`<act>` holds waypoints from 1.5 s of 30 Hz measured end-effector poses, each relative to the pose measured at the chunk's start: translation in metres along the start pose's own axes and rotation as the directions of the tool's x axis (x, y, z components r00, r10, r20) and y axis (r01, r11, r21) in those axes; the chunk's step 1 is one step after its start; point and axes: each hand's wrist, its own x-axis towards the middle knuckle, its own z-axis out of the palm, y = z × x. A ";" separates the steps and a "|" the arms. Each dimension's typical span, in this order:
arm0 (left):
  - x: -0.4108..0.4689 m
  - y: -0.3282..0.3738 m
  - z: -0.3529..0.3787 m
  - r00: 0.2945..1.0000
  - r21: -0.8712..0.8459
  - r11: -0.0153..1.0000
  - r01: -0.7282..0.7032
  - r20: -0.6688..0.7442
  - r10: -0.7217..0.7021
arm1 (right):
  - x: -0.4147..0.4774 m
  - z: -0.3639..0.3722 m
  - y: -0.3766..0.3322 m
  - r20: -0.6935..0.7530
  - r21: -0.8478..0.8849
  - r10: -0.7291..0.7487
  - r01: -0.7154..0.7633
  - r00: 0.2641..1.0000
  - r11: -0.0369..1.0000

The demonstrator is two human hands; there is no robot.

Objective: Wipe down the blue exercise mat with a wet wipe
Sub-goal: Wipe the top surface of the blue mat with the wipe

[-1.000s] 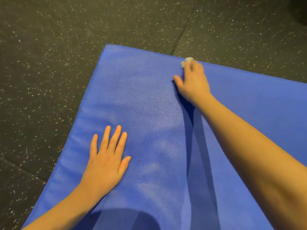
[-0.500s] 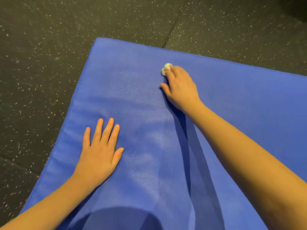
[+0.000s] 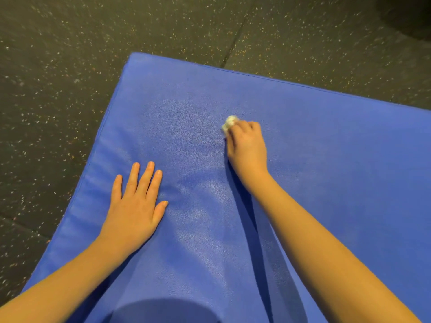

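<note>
A view from above, looking down at two bare forearms reaching forward over a blue exercise mat. Along the far left and across the top runs a dark rubber floor flecked with pale specks, with a seam line showing in it. The mat lies on this floor, its far left corner pointing away and its left edge running down toward the bottom left.

On the left part of the mat, near that edge, the left hand lies palm down and flat, fingers straight and close together, thumb held out to the side. It holds nothing.

Further right and further away, about mid-mat, the right hand rests on the surface with its fingers curled around a small crumpled white wet wipe. The wipe pokes out at the fingertips and touches the mat. Dark arm shadows fall across the blue surface, and a rounded shadow sits at the bottom edge.
</note>
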 end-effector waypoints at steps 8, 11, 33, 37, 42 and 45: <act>0.000 0.001 -0.001 1.000 -0.007 1.000 0.012 0.005 -0.012 | -0.005 -0.014 -0.006 0.092 -0.008 0.133 -0.133 0.987 0.991; 0.000 0.001 -0.001 1.000 -0.016 1.000 0.016 0.011 -0.015 | -0.021 -0.009 -0.026 0.085 0.156 0.026 -0.039 0.996 0.987; -0.025 0.010 -0.002 0.997 -0.114 0.992 0.060 -0.033 -0.064 | -0.083 -0.013 -0.040 -0.040 0.241 0.106 -0.094 0.994 0.966; -0.044 0.017 -0.001 0.996 -0.127 0.989 0.070 -0.042 -0.076 | -0.107 -0.017 -0.054 0.152 0.261 -0.251 0.206 0.956 0.943; -0.054 0.012 0.005 0.999 -0.132 0.991 0.031 0.012 -0.030 | -0.086 -0.022 -0.032 0.009 0.137 0.035 -0.035 0.999 0.990; -0.054 0.009 0.005 1.000 -0.153 0.988 0.017 0.024 -0.014 | -0.103 -0.019 -0.058 -0.015 0.223 0.058 -0.053 0.998 0.973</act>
